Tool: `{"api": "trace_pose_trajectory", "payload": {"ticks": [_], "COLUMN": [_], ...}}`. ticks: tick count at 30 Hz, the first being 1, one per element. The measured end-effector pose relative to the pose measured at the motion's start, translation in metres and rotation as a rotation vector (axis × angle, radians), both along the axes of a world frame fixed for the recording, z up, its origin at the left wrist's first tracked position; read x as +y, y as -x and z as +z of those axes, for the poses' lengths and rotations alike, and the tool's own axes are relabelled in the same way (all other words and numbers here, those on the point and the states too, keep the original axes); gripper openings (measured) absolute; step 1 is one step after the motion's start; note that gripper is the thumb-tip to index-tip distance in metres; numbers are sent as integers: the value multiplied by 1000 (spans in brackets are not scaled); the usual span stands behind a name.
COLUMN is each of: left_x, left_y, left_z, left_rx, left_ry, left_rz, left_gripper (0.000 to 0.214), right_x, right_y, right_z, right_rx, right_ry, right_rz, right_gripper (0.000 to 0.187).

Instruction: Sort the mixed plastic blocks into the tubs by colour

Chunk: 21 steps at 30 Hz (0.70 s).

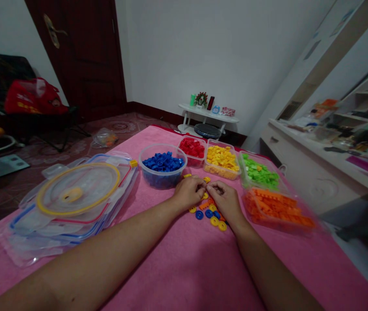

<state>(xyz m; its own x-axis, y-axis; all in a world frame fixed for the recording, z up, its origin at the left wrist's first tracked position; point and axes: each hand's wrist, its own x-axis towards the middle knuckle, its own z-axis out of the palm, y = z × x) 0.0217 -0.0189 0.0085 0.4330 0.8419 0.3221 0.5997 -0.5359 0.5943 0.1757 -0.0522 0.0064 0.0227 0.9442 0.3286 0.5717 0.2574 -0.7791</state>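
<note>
My left hand (188, 192) and my right hand (225, 199) meet at their fingertips over a pink tablecloth (184, 268). Both are curled in a pinch around a small yellow piece (205, 195) between them. Beneath the hands lies a small pile of loose round pieces (210, 214) in blue, yellow and orange. A yellow piece (206, 179) lies just beyond the fingers. Behind the hands stands a round tub of blue bricks (162, 166).
Tubs of red bricks (192, 149), yellow bricks (222, 160), green bricks (258, 172) and orange bricks (276, 207) ring the hands. A stack of clear container lids (70, 198) lies at left. A white desk (316, 172) stands to the right, and a dark door (83, 56) behind.
</note>
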Motion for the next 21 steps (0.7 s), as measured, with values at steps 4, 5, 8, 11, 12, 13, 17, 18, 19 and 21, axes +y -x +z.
{"api": "trace_pose_trajectory", "payload": {"ticks": [4, 5, 8, 11, 12, 13, 17, 18, 19, 21], "left_x": [1, 1, 0, -1, -1, -1, -1, -1, -1, -1], "left_y": [1, 1, 1, 0, 0, 0, -1, -1, -1, 0], "left_z": [-1, -2, -1, 1, 1, 2, 3, 3, 3, 2], "left_rx": [-5, -6, -6, 5, 11, 15, 18, 17, 17, 16], "left_ry": [-16, -21, -26, -14, -9, -6, -4, -4, -4, -4], "left_rz": [-2, -2, -4, -4, -2, 1, 9, 8, 8, 7], "left_gripper": [22, 22, 22, 22, 22, 22, 23, 23, 22, 22], "right_x": [0, 0, 1, 1, 1, 1, 1, 1, 1, 0], "right_y": [0, 0, -1, -1, -1, -1, -2, -2, -2, -2], "right_z": [-1, -1, -1, -1, -1, -1, -2, -2, -2, -2], "right_rx": [-8, -12, -18, -20, -21, -22, -27, -26, -25, -20], "right_ry": [-5, -8, -19, -14, -11, -10, -12, -12, -11, -10], "right_rz": [5, 6, 11, 15, 12, 10, 9, 11, 12, 14], "right_gripper": [19, 19, 18, 18, 18, 18, 18, 18, 18, 18]}}
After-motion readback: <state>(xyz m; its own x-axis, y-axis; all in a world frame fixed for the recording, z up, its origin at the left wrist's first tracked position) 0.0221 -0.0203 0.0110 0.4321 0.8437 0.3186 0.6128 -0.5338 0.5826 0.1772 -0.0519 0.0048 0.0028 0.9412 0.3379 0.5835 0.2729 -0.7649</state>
